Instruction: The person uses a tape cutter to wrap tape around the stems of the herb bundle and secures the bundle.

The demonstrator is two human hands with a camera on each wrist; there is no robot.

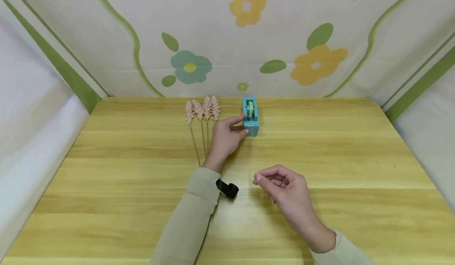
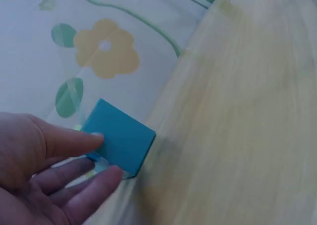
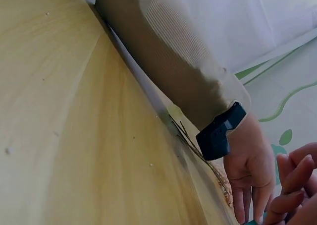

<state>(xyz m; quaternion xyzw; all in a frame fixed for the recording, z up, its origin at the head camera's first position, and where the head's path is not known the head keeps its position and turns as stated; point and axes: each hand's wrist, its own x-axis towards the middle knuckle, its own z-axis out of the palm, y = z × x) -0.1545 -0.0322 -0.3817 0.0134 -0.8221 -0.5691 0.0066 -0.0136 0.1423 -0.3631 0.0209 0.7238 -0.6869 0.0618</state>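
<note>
At the back of the table stands a turquoise tape dispenser [image 1: 251, 128] with a green roll [image 1: 250, 109] in it. My left hand [image 1: 226, 137] touches its left side with the fingers, and the thumb lies at its front corner. The left wrist view shows the dispenser's flat front [image 2: 130, 141] and serrated edge, with the thumb [image 2: 86, 141] overlapping that face. My right hand [image 1: 288, 190] hovers nearer the front, thumb and index tips together, other fingers curled; nothing shows between them. Fingers of the right hand [image 3: 297, 185] also appear in the right wrist view.
Several pink flower stems [image 1: 202, 109] lie left of the dispenser, their lower ends partly behind the left wrist. A black wrist strap with a camera [image 1: 227, 188] sits on the left sleeve. Behind the wooden table [image 1: 355, 158] hangs a flower-patterned cloth [image 1: 227, 40].
</note>
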